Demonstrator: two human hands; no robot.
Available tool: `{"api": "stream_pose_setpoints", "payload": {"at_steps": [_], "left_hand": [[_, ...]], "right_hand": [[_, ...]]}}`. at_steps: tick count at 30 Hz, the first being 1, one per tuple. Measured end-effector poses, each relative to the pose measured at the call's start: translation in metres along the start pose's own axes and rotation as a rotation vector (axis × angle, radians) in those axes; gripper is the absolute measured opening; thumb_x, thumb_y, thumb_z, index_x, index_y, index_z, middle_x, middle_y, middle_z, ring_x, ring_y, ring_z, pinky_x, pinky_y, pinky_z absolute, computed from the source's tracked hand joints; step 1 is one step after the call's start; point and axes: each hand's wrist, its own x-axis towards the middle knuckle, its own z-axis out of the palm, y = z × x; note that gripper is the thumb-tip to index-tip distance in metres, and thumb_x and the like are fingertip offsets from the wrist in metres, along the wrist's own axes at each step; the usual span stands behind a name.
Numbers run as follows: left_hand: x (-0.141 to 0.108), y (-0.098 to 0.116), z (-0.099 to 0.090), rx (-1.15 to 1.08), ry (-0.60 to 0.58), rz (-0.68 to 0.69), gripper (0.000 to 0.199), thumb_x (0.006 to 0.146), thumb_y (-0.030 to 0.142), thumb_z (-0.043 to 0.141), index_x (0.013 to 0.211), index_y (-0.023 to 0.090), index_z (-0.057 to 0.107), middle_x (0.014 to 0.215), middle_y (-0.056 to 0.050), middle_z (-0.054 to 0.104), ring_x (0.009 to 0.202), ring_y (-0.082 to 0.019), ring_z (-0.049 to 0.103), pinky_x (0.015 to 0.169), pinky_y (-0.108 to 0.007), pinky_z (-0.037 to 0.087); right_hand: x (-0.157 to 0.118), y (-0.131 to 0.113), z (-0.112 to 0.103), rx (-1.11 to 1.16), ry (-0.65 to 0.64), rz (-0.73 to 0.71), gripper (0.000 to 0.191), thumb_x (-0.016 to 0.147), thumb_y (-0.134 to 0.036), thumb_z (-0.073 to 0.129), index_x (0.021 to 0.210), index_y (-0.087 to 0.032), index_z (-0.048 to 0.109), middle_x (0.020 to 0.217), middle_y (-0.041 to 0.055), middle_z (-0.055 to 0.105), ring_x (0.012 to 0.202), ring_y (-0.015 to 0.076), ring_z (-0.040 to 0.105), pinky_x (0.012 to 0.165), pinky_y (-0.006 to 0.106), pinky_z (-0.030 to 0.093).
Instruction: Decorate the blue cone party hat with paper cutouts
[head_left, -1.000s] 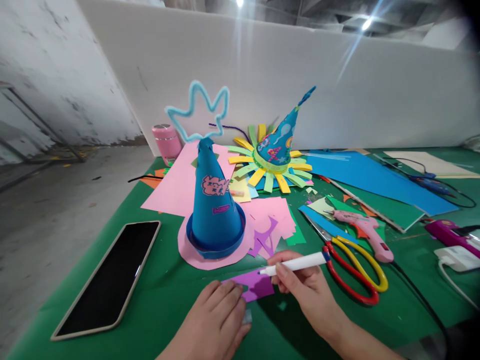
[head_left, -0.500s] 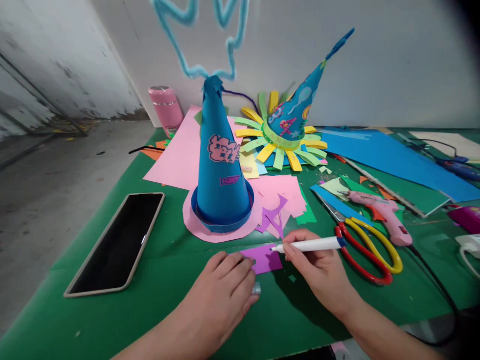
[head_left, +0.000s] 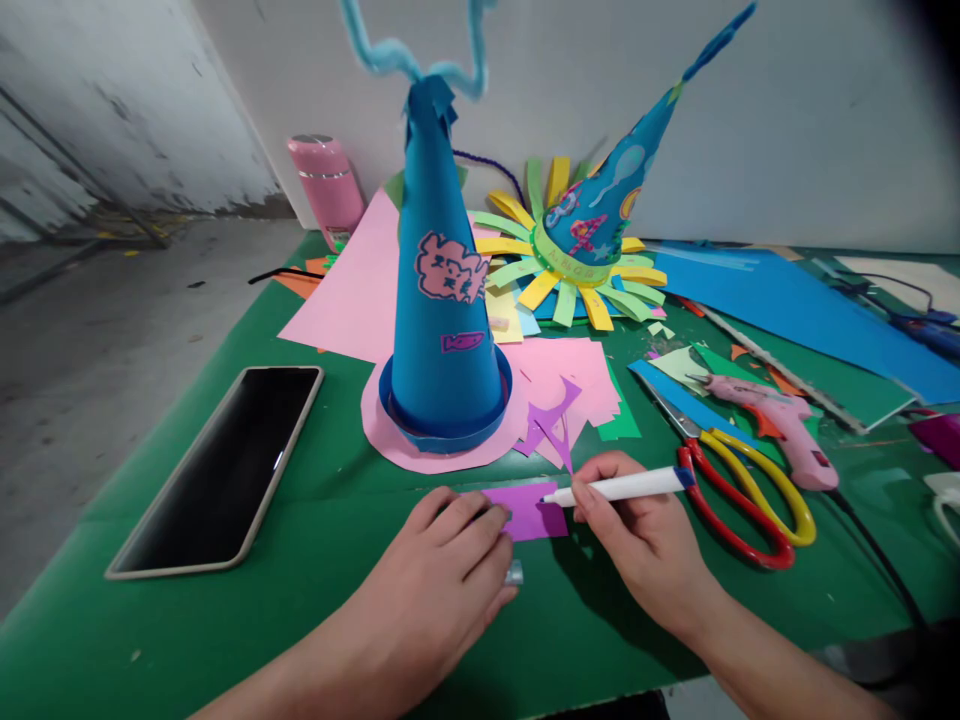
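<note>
A small purple paper piece (head_left: 531, 510) lies flat in front of me. My left hand (head_left: 450, 560) holds its left end down with bent fingers. A small translucent piece (head_left: 514, 573) sticks out between these fingers and the thumb; its other end is hidden. In a pinch, my right hand (head_left: 637, 540) holds a white marker (head_left: 634, 486), tip at the paper's right part. Behind the paper stands a tall blue paper cone hat (head_left: 442, 300) on a pink brim (head_left: 375, 425), bearing a pink drawn cutout and a purple fish cutout. Purple paper scraps (head_left: 551, 420) lie beside the brim.
A phone (head_left: 217, 470) lies left on the green table (head_left: 330, 640). To the right are scissors (head_left: 739, 480) and a pink glue gun (head_left: 780, 425) with a cord. Behind stand a pink bottle (head_left: 326, 190) and a second decorated cone hat (head_left: 600, 220), amid coloured paper.
The view has shifted a little, so the hats and table things sit higher in it. Both hands keep nearly the same pose, and the marker tip remains at the purple paper.
</note>
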Motion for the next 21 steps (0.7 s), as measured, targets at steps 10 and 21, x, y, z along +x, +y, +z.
{"api": "stream_pose_setpoints", "payload": {"at_steps": [10,21], "left_hand": [[0.0021,-0.0025,0.0022,-0.019,-0.062,-0.02,0.026,0.093,0.027,0.036,0.099,0.02,0.06,0.112,-0.002,0.064,0.098,-0.023,0.053,0.083,-0.039,0.034],[-0.0007,-0.0032,0.0025,0.001,-0.154,-0.017,0.019,0.091,0.023,0.04,0.102,0.02,0.056,0.12,0.0,0.059,0.104,-0.026,0.049,0.085,-0.043,0.029]], "right_hand": [[-0.0003,0.0006,0.0001,-0.047,-0.017,-0.007,0.011,0.087,-0.032,0.048,0.083,-0.022,0.052,0.063,-0.0017,0.052,0.054,0.0132,0.048,0.047,0.025,0.036],[0.002,0.0014,0.0016,-0.049,-0.013,-0.024,0.008,0.087,-0.03,0.048,0.086,-0.022,0.051,0.064,-0.0022,0.052,0.052,0.012,0.047,0.047,0.023,0.038]]}}
